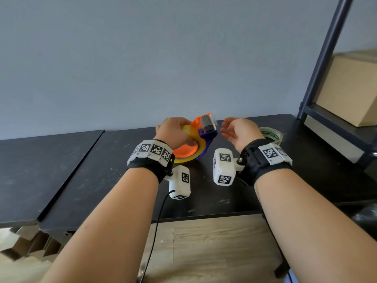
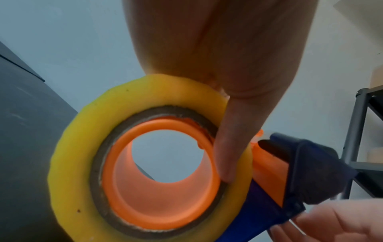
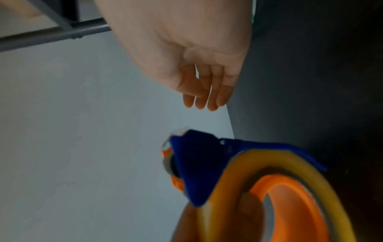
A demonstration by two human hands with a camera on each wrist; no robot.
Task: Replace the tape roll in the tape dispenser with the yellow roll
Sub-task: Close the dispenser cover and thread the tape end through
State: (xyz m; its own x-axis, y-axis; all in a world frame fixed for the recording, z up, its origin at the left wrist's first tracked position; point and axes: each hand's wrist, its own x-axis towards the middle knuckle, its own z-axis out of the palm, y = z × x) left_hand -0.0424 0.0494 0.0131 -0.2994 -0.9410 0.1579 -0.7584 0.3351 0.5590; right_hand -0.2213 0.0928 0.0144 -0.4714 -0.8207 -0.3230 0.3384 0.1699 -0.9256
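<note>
The yellow roll [image 1: 183, 160] sits on the orange hub [image 2: 155, 204] of the blue-and-orange tape dispenser [image 1: 206, 129], which stands tilted on the black table [image 1: 204, 190]. My left hand [image 1: 175, 131] grips the roll from above, with the thumb [image 2: 230, 147] lying across its side face and the fingers curled over its far edge. My right hand [image 1: 234, 129] hovers open just right of the dispenser's cutter head, palm toward it, holding nothing. In the right wrist view the right hand [image 3: 196, 68] hangs loose above the dispenser [image 3: 199, 163] and the yellow roll [image 3: 290, 158].
A clear roll with a green-printed core [image 1: 272, 134] lies flat on the table behind my right wrist. A dark metal shelf post [image 1: 322, 58] and a cardboard box [image 1: 350, 88] stand at the right. A second dark tabletop [image 1: 40, 170] adjoins on the left.
</note>
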